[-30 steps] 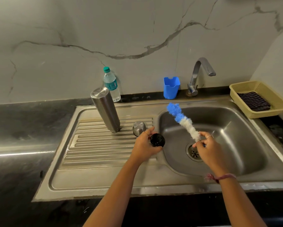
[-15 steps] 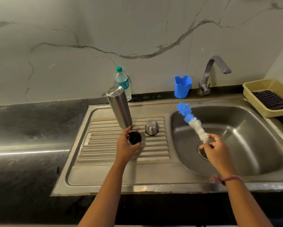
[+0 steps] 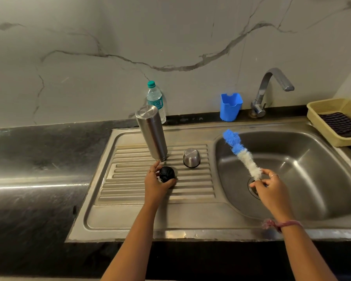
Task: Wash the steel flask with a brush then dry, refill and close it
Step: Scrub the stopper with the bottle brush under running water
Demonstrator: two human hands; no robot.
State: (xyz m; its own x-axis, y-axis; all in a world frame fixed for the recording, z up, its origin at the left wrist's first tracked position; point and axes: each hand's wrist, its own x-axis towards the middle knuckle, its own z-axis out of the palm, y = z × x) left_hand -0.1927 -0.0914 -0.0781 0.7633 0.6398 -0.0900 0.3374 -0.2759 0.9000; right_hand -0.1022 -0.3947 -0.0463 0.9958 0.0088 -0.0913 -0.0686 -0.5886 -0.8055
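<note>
The steel flask [image 3: 151, 132] stands upside down on the ribbed drainboard [image 3: 130, 183]. Its steel cup lid [image 3: 191, 157] sits upside down just to its right. My left hand [image 3: 156, 184] grips the black stopper [image 3: 166, 174] low over the drainboard, right in front of the flask. My right hand [image 3: 270, 188] pinches the handle of the blue and white bottle brush [image 3: 241, 154] over the sink basin [image 3: 312, 169], bristles pointing up and left. The brush handle is hidden in my fingers.
A plastic water bottle [image 3: 155, 100] stands behind the flask at the wall. A blue cup [image 3: 230, 107] and the tap [image 3: 272, 88] are at the sink's back edge. A yellow basket [image 3: 320, 106] with a dark cloth sits at the far right. Black counter lies to the left.
My left hand carried the black stopper leftward from the basin's edge to the drainboard in front of the flask. The brush in my right hand stayed over the basin.
</note>
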